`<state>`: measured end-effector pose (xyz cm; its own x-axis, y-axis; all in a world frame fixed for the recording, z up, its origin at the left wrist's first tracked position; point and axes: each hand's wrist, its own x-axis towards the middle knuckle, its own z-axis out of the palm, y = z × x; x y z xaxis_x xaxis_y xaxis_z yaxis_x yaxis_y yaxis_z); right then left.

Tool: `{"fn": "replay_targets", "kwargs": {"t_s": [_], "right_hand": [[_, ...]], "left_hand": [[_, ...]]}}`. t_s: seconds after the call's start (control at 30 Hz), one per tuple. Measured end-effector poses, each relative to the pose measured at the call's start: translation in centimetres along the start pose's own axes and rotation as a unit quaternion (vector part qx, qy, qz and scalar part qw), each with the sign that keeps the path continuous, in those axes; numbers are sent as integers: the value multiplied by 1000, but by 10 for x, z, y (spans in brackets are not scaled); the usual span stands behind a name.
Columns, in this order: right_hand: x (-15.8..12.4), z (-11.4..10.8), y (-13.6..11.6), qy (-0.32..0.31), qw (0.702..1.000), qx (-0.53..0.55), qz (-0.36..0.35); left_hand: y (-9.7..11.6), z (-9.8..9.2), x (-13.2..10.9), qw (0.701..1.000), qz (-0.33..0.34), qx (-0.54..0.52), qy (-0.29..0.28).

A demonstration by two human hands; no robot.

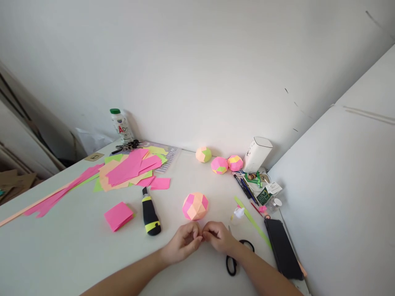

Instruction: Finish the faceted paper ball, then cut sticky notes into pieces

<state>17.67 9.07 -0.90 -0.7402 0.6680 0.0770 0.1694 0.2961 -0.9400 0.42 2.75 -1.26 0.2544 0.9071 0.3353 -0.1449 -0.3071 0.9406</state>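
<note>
White table [77,255] against bare white wall | pink-and-orange faceted folded-paper ball [195,206] at 12 o'clock, just beyond both hands | left hand [182,242] and right hand [219,237]: fingers curled narrow, tips meeting, cannot tell if pinching anything | ball likely light and crushable; cup its sides gently

On the white table [77,255], the pink-and-orange folded paper ball [195,206] lies just behind the left hand [182,242] and right hand [219,237], black-and-yellow utility knife [150,213] and pink square notepad [118,215] to its left, black-handled scissors [236,259] and black flat case [282,248] to its right.
</note>
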Motion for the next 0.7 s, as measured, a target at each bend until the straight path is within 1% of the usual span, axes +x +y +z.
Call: {"fn": "replay_targets", "kwargs": {"t_s": [0.1,0.2,0.37,0.47,0.53,0.6,0.63,0.67,0.7], "right_hand": [[-2,4,-4,15,999,-41,-13],[-3,7,-7,21,996,-81,-28],[0,13,-7,12,988,-147,-35],[0,11,-13,-16,983,-182,-27],[-5,2,-23,-50,978,-202,-20],[-15,-14,-35,-100,970,-221,-12],[-22,-24,-41,-119,964,-239,8],[-30,-34,-46,-121,957,-261,37],[-37,-43,-49,-109,953,-277,61]], "left_hand": [[-4,-2,-1,999,-39,4,5],[-4,-3,-3,997,-59,55,5],[-10,-7,-2,980,-34,195,-21],[-14,-8,-1,973,-24,224,-50],[-15,-8,0,970,-23,229,-75],[-15,-8,0,966,-16,243,-92],[-15,-8,-1,963,-11,252,-98],[-15,-8,-1,960,-6,261,-102],[-14,-9,-1,958,-3,269,-103]]}}
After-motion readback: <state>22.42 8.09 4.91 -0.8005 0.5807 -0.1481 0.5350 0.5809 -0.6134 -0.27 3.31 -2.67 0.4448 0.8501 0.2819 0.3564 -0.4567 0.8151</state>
